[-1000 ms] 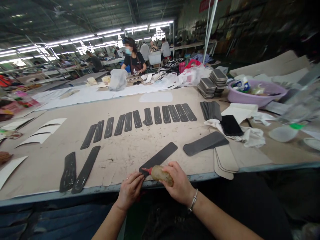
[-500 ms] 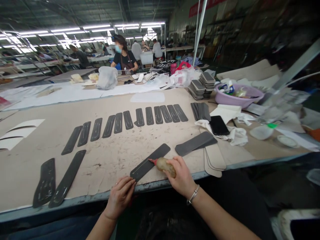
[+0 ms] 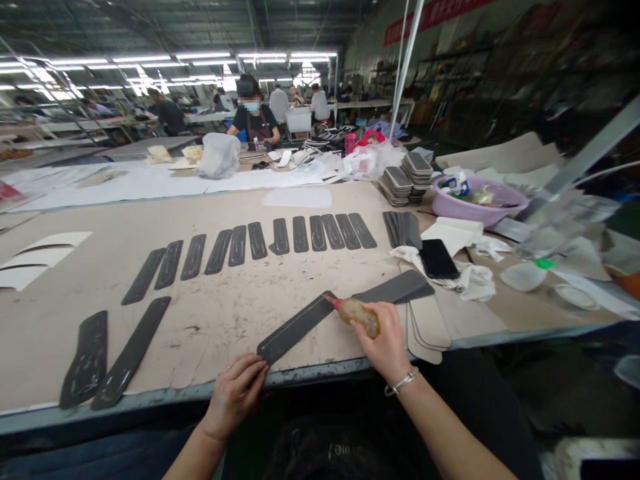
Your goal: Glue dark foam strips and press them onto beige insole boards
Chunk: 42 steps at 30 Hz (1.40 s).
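A long dark grey strip (image 3: 295,328) with rounded ends lies slanted at the table's front edge, a thin shiny line along its upper side. My left hand (image 3: 237,390) pinches its near end, fingers on top. In my right hand (image 3: 387,343) is a yellowish-brown squeeze bottle (image 3: 361,316), my fingers wrapped round it. The bottle's red nozzle (image 3: 334,302) points left at the strip's far end. Just right of the bottle, more dark strips (image 3: 395,287) overlap some beige pieces (image 3: 428,321).
A row of dark pieces with shiny lines (image 3: 240,245) crosses the table, and two longer ones (image 3: 133,353) lie at the left. To the right are a phone (image 3: 439,259), a purple basin (image 3: 480,209) and stacked pads (image 3: 397,185). A masked co-worker (image 3: 254,120) sits across the table.
My right hand has moved the bottle up and right along the strip, from its middle to its far end. The shiny line now runs further. My left hand still holds the near end.
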Each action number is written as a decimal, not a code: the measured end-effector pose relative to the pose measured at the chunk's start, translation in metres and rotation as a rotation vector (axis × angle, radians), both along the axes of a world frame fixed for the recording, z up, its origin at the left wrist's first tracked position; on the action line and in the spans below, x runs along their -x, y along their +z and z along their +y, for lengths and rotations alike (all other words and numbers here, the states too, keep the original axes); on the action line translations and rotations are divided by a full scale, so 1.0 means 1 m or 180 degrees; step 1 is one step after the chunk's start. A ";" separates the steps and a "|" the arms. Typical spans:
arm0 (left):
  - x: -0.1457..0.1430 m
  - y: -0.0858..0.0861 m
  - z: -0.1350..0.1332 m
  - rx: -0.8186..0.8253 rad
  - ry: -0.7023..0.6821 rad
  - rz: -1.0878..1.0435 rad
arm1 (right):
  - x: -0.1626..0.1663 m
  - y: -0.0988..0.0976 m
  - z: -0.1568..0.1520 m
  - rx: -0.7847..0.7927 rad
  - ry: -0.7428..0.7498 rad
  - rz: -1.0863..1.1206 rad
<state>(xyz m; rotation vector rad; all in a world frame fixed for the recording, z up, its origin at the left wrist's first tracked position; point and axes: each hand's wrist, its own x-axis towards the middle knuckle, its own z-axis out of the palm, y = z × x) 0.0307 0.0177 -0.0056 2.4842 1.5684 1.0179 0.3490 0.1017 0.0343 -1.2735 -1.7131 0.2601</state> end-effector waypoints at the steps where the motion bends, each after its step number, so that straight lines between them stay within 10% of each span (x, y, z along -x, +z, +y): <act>1: -0.001 0.001 0.000 0.0025 0.0002 -0.0014 | 0.006 0.003 -0.006 -0.0009 0.0096 0.0065; 8: -0.004 0.006 -0.002 0.0092 0.0047 -0.0055 | 0.056 0.008 -0.048 0.0366 0.1288 0.0202; 21: -0.004 0.004 -0.002 0.0117 0.0125 0.0037 | 0.060 0.011 -0.065 0.0746 0.1534 0.0117; 38: -0.005 0.015 0.005 0.0310 0.0096 0.0200 | -0.014 0.003 -0.008 0.0287 -0.0027 -0.0206; 42: -0.001 0.014 0.008 0.0408 0.0135 0.0402 | 0.002 0.009 -0.019 0.0253 0.0243 0.0063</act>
